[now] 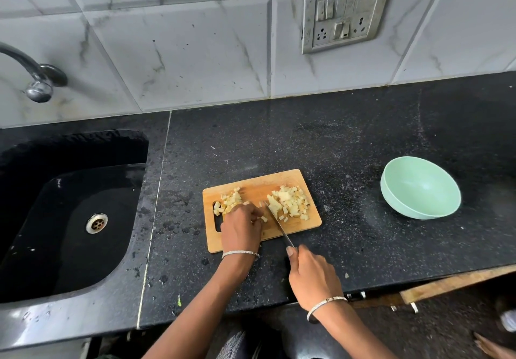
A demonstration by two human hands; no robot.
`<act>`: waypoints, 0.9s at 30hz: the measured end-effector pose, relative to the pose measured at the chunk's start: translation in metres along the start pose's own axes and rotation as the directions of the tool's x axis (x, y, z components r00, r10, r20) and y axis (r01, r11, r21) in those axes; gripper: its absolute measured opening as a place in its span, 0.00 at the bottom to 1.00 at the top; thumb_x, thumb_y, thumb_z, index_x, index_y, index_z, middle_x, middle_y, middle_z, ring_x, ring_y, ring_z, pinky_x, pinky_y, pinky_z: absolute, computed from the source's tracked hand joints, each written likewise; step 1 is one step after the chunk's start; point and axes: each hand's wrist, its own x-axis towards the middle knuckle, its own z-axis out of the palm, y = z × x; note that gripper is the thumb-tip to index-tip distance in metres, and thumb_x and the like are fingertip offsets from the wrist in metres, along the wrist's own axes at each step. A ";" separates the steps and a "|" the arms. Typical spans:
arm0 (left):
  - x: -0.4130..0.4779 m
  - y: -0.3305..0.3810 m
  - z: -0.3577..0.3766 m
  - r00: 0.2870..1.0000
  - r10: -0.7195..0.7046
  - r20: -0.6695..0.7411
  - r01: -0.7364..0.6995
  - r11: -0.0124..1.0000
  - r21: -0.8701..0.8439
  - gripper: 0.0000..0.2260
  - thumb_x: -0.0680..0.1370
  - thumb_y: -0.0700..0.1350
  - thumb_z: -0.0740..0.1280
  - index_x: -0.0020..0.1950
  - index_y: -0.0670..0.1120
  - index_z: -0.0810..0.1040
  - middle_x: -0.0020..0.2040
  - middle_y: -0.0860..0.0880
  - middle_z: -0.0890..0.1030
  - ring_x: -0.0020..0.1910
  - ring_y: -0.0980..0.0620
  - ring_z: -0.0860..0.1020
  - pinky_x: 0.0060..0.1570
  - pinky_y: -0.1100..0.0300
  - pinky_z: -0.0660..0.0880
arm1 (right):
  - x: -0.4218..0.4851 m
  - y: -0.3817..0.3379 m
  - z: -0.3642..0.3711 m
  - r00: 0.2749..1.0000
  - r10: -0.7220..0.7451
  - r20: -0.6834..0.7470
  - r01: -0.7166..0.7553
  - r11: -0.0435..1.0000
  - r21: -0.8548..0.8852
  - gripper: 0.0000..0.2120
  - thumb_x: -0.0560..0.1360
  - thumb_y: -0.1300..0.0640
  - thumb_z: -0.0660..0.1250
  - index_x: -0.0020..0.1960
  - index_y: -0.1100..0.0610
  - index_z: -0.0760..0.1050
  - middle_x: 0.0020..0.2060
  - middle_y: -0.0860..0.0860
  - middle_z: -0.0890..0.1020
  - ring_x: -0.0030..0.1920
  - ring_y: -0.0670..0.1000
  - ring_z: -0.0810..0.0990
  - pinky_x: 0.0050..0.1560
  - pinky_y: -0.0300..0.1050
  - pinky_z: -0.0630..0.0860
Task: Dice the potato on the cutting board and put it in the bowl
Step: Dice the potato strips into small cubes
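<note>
While the left grip [241, 226], a bare hand seen knuckles up, lies on the wooden cutting board [259, 184], its fingers curl tightly down onto the potato [289, 203] near the middle of the board, with hardly any opening between them; what sits under the fingertips is hidden. The right grip [311, 277] hangs over the near edge of the desk [335, 140], closed narrowly round the handle of a knife [279, 226], the handle itself buried in the palm and the thumb laid forward toward the blade. That blade slants up and to the left across the board, its tip just beside the left fingers, between them and the larger heap of dice. All the potato is cut into small pale cubes: the larger heap lies on the right half of the board, a smaller heap [230, 200] at the left end by the handle slot, touching the left fingers. A pale green bowl [396, 202] stands on the desk well to the right of the board, tilted, with no potato showing in it. Each wrist wears a thin silver bangle.
</note>
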 end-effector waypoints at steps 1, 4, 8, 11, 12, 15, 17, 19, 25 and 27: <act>0.001 0.000 0.000 1.000 0.012 0.008 -0.013 1.000 0.025 0.08 0.73 0.42 0.71 0.49 0.53 0.83 0.46 0.52 0.83 0.46 0.51 0.80 0.44 0.57 0.74 | 0.001 0.002 0.000 1.000 -0.003 -0.004 0.003 1.000 -0.001 0.17 0.83 0.43 0.46 0.46 0.51 0.66 0.46 0.54 0.81 0.49 0.60 0.80 0.39 0.49 0.67; 0.005 -0.001 -0.001 0.997 0.067 0.030 -0.069 0.995 0.070 0.08 0.74 0.42 0.70 0.50 0.52 0.84 0.49 0.51 0.82 0.47 0.49 0.80 0.45 0.57 0.74 | 0.002 0.005 0.000 0.999 -0.032 0.005 0.032 0.999 0.011 0.17 0.83 0.42 0.46 0.46 0.51 0.66 0.41 0.52 0.79 0.48 0.59 0.80 0.39 0.50 0.67; 0.009 -0.001 0.000 0.990 0.124 0.063 -0.132 0.980 0.149 0.06 0.75 0.42 0.69 0.49 0.50 0.84 0.50 0.49 0.80 0.45 0.46 0.80 0.41 0.55 0.76 | -0.001 0.004 0.004 0.999 -0.042 0.026 0.040 0.998 0.047 0.17 0.83 0.42 0.46 0.45 0.51 0.66 0.36 0.48 0.73 0.47 0.58 0.80 0.38 0.50 0.66; 0.012 0.001 0.001 0.986 0.143 0.085 -0.156 0.971 0.179 0.04 0.75 0.43 0.69 0.48 0.46 0.82 0.50 0.48 0.79 0.44 0.44 0.80 0.41 0.52 0.77 | -0.002 0.005 0.008 0.999 -0.028 0.041 0.026 0.998 0.057 0.18 0.83 0.42 0.46 0.45 0.51 0.66 0.40 0.52 0.78 0.48 0.59 0.80 0.39 0.50 0.66; 0.012 0.001 0.001 0.985 0.148 0.094 -0.163 0.970 0.179 0.04 0.75 0.43 0.69 0.48 0.46 0.82 0.51 0.48 0.79 0.44 0.44 0.80 0.41 0.51 0.77 | -0.002 0.005 0.009 0.999 -0.024 0.043 0.021 0.998 0.058 0.17 0.83 0.42 0.46 0.45 0.51 0.66 0.42 0.53 0.79 0.48 0.59 0.80 0.40 0.50 0.66; 0.012 0.000 0.004 0.986 0.140 0.091 -0.155 0.972 0.179 0.04 0.76 0.44 0.69 0.47 0.45 0.81 0.51 0.48 0.78 0.44 0.44 0.80 0.41 0.51 0.77 | -0.002 0.005 0.009 0.999 -0.021 0.048 0.018 0.998 0.061 0.17 0.83 0.42 0.46 0.45 0.50 0.66 0.44 0.53 0.80 0.49 0.59 0.79 0.41 0.50 0.66; 0.009 -0.002 0.005 0.988 0.133 0.078 -0.146 0.972 0.184 0.03 0.77 0.43 0.68 0.46 0.45 0.81 0.50 0.48 0.78 0.43 0.44 0.80 0.39 0.52 0.76 | -0.002 0.004 0.008 0.998 -0.021 0.058 0.017 0.998 0.062 0.17 0.83 0.42 0.46 0.45 0.50 0.66 0.43 0.52 0.79 0.49 0.58 0.79 0.41 0.50 0.66; 0.006 -0.003 0.006 0.989 0.134 0.065 -0.144 0.972 0.187 0.03 0.77 0.42 0.67 0.46 0.45 0.80 0.50 0.49 0.78 0.43 0.45 0.80 0.38 0.53 0.76 | -0.003 0.005 0.008 0.997 -0.020 0.069 0.016 0.998 0.060 0.18 0.82 0.42 0.45 0.45 0.50 0.66 0.40 0.51 0.77 0.48 0.58 0.79 0.40 0.50 0.66; 0.003 -0.005 0.006 0.994 0.092 0.065 -0.101 0.983 0.152 0.04 0.77 0.41 0.66 0.47 0.45 0.81 0.52 0.47 0.79 0.46 0.44 0.80 0.39 0.54 0.73 | -0.009 -0.004 0.010 1.000 0.006 -0.013 -0.007 0.997 -0.076 0.17 0.83 0.44 0.48 0.54 0.53 0.71 0.48 0.54 0.81 0.52 0.60 0.81 0.40 0.49 0.69; 0.002 -0.004 0.005 0.993 0.094 0.071 -0.104 0.982 0.154 0.05 0.78 0.43 0.65 0.47 0.43 0.80 0.52 0.46 0.78 0.45 0.43 0.79 0.38 0.55 0.71 | -0.011 -0.007 0.011 0.998 -0.026 -0.061 0.015 0.984 -0.177 0.18 0.83 0.44 0.47 0.57 0.54 0.69 0.49 0.54 0.81 0.52 0.59 0.82 0.39 0.49 0.69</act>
